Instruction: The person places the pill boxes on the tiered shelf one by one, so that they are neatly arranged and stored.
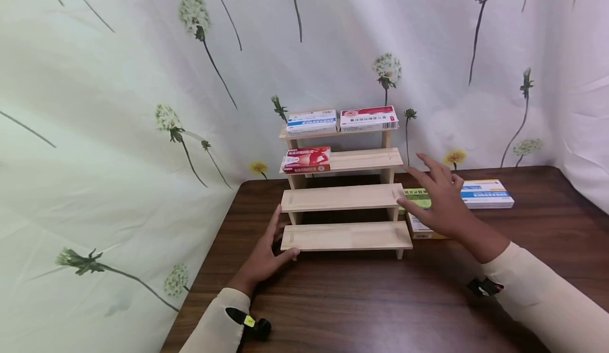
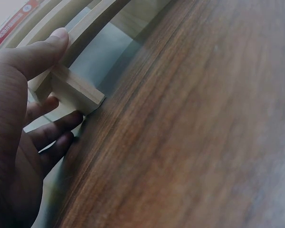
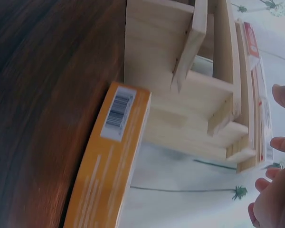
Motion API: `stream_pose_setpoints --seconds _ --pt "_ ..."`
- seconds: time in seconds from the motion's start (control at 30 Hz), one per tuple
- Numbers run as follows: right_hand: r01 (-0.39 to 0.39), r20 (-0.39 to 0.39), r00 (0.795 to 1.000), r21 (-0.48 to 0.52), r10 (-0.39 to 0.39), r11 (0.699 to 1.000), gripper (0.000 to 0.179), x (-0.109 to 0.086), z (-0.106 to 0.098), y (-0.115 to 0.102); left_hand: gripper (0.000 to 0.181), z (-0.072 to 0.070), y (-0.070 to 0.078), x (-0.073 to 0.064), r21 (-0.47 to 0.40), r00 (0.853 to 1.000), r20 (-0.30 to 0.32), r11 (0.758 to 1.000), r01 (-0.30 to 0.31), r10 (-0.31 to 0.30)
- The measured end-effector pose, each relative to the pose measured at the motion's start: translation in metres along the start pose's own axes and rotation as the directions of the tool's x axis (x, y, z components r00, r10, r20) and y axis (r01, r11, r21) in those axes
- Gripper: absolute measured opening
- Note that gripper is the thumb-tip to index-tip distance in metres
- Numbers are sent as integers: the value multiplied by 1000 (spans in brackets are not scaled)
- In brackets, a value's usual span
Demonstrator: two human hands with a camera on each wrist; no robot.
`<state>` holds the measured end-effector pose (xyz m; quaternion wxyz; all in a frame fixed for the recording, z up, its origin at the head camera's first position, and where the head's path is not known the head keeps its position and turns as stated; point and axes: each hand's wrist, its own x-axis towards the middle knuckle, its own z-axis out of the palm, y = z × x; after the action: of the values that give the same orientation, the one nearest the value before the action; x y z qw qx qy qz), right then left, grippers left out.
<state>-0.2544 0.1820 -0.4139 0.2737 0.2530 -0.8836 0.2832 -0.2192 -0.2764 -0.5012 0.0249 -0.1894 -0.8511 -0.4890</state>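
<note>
A four-step wooden display rack (image 1: 347, 235) stands on the table between both hands. My left hand (image 1: 263, 260) is at its left end; the thumb rests on the bottom step's front corner, and the other fingers lie loosely beside the leg, as the left wrist view shows. My right hand (image 1: 443, 201) hovers with spread fingers at the rack's right end, its thumb tip close to the second step; contact there cannot be told. On the top step lie a blue-and-white medicine box (image 1: 311, 123) and a red-and-white medicine box (image 1: 368, 119). A red medicine box (image 1: 306, 160) lies on the step below, at the left.
Right of the rack lie a green box (image 1: 416, 198), a blue-and-white box (image 1: 490, 194) and a box with an orange side (image 3: 109, 156), partly behind my right hand. A flower-printed curtain (image 1: 333, 52) hangs behind and left of the dark wooden table (image 1: 352, 300).
</note>
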Motion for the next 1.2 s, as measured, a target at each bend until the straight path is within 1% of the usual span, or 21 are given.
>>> stream_pose_setpoints --seconds 0.2,0.4,0.7,0.83,0.9,0.97,1.1,1.2 --pt "-39 26 999 19 38 999 77 -6 -11 7 115 -1 1 1 11 1000 0 1000 4 -4" --pt "-97 94 991 28 94 995 81 -16 -17 19 115 0 0 0 8 1000 0 1000 17 -17" --pt "-188 188 967 53 175 981 82 -30 -31 32 115 0 2 0 -7 999 3 999 34 -34" --pt "-217 233 951 33 203 976 81 -33 -34 38 115 -1 2 0 -2 999 2 999 44 -44" --pt "-220 257 944 16 209 975 81 -35 -34 41 115 -1 2 0 0 999 0 999 48 -48" --pt "-214 265 942 1 206 977 81 -37 -35 44 115 0 2 0 -1 999 0 999 47 -47" --pt "-203 258 946 3 195 979 78 -44 -38 48 115 0 3 0 1 999 3 999 37 -37" --pt "-231 279 935 13 218 973 78 -48 -40 51 115 -1 4 0 -4 1000 3 1000 31 -31"
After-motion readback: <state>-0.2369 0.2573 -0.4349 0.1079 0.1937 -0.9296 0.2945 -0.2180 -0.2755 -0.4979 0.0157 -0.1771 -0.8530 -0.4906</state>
